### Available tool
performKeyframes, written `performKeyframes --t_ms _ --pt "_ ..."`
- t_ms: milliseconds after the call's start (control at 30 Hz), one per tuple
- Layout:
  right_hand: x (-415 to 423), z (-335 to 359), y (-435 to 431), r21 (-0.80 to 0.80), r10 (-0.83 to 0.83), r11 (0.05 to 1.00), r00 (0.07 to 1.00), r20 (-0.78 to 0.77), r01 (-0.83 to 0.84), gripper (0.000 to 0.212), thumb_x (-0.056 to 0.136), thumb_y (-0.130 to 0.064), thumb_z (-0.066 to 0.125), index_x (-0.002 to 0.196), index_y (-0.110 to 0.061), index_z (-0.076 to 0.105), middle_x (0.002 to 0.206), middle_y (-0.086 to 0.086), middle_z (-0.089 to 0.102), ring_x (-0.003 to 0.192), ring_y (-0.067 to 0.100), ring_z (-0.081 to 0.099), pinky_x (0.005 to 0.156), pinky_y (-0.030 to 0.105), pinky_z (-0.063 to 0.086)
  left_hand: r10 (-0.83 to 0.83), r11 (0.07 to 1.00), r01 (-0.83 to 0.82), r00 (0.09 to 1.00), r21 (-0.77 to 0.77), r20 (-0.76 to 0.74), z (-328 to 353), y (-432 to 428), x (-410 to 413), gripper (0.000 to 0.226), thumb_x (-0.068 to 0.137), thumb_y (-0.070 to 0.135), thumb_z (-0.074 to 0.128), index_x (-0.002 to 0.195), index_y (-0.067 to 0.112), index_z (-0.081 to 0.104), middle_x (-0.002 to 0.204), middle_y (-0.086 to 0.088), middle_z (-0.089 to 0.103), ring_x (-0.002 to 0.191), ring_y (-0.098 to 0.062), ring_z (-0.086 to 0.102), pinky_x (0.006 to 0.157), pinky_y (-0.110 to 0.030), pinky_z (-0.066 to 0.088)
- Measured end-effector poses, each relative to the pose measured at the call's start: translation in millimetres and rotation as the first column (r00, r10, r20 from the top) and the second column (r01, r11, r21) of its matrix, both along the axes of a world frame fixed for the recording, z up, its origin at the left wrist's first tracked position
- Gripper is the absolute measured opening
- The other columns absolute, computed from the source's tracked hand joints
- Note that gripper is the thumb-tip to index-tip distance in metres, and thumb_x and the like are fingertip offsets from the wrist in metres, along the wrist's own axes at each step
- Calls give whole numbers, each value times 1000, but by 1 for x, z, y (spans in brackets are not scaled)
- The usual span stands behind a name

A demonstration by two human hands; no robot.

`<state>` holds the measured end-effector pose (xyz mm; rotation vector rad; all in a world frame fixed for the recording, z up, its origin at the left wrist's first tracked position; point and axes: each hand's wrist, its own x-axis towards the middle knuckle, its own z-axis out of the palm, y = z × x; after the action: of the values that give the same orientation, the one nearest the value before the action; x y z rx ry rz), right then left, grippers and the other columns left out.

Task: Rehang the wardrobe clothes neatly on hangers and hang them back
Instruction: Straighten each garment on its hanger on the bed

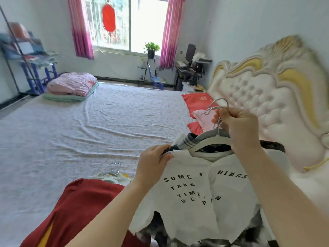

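Bedroom scene, seen from your head across a wide bed [89, 125] in a pale floral sheet. Nearest you, a white T-shirt [194, 189] printed with black lettering hangs in front of your forearms, with dark patterned clothing [160, 227] showing below its hem. A dark red garment [80, 207] lies on the sheet at lower left, and just beyond it is a heap of pale and yellow clothes [114, 177] topped by wire hooks [115, 171].

Your left hand [154, 161] curls its fingers round a dark hanger end at the T-shirt's left shoulder. Your right hand [238, 125], higher and to the right, is closed on the necks of several hangers [213, 136], whose metal hooks [219, 99] stick out above its fingers. A plaid garment [188, 142] sits among them behind the T-shirt's collar.

Beyond the hands, red and pink pillows [197, 102] lie beside a tufted cream-and-gold headboard [267, 97] at right. Farther across the bed, a folded pink quilt [71, 86] rests on a green one.

At the far wall are a window [147, 24] with pink curtains [81, 32] and a red ornament [108, 18], a potted plant [151, 48] on a stand, a small blue chair [157, 80], and a desk [188, 73] with a monitor. A loaded rack [26, 50] at far left is blurred.
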<state>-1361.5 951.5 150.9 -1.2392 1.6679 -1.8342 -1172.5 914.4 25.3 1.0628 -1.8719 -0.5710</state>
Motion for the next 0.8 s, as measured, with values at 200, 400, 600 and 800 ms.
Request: performKeyframes --t_ms 200,400,600,800 --pt "80 84 25 -121 135 982 984 -114 -148 19 88 -12 62 73 -20 69 59 -6 67 60 14 64 71 38 56 95 987 -102 993 -122 -65 67 19 75 30 85 22 63 115 18 64 111 0 67 104 -15 58 90 -22 40" --pt "187 135 46 -200 288 928 946 -150 -314 21 87 -12 62 70 -22 67 58 -8 68 60 12 66 70 32 58 234 947 -246 969 -208 -78 116 38 184 31 87 20 60 117 15 63 113 -2 66 105 -16 56 85 -10 32" --pt "327 143 52 -198 456 864 886 -84 -463 13 85 -11 65 74 -17 69 61 -3 69 63 14 69 65 28 59 354 897 -362 932 -254 -77 131 67 336 30 87 19 59 117 16 63 111 1 65 99 -10 54 82 -10 33" --pt "485 119 47 -195 551 824 833 53 -533 11 85 -9 64 76 -12 68 58 -2 68 60 15 67 62 24 56 435 881 -414 899 -230 49 123 85 509 32 89 25 56 120 19 60 116 -2 64 107 -17 54 88 -20 35"
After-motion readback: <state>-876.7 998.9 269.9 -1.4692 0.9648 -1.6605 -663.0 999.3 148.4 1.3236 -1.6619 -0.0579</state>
